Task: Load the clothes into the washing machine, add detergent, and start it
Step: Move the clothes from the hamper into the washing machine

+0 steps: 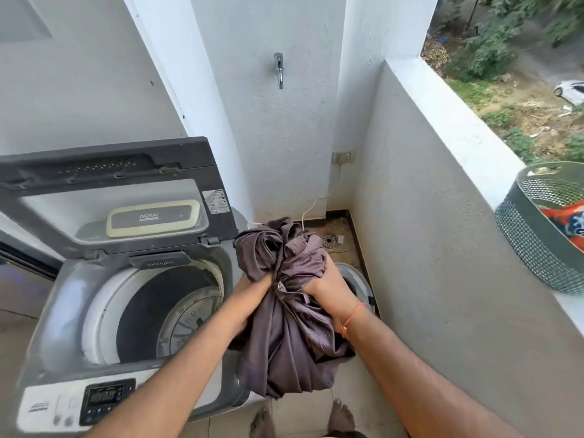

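Item: crumpled mauve satin garment bundle (284,298), clamped by both hands, left (252,287) & right (328,290), beside open grey top-load washing machine (63,298); risk: trailing hem w/ slick fabric likely slipping outside tub.

White walls (284,128), tiled floor (303,415) (daylit balcony)

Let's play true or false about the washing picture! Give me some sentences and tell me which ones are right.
1. The washing machine lid is open. True.
2. Both hands hold the purple-grey clothes. True: the left hand and right hand each have a grip on the bundle.
3. The drum is full of clothes. False: no clothes show in it.
4. The green basket sits on the floor. False: it sits on the balcony ledge.
5. A tap is on the wall. True.
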